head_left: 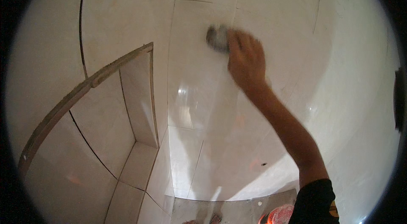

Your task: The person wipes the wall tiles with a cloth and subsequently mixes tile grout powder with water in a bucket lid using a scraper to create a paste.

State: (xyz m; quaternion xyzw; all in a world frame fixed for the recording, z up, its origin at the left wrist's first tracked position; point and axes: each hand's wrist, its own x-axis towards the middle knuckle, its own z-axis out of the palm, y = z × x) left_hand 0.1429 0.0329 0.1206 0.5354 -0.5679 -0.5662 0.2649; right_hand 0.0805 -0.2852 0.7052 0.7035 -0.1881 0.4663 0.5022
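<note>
My right hand [248,56] reaches up along the tiled wall, fingers closed round a small grey pad-like object [217,38]. Motion blur hides what kind of thing it is. It is at the wall's surface, near a vertical tile joint. Pale glossy tiles [203,79] surround the hand, some with dark open joints and others with lighter ones. My left hand is out of view.
On the left, a recessed niche [144,96] has a rough, raised edge [91,80]. A small dark hole [263,164] sits low in the wall. An orange-red bucket [280,215] stands on the grey floor [190,211], near a foot [216,219].
</note>
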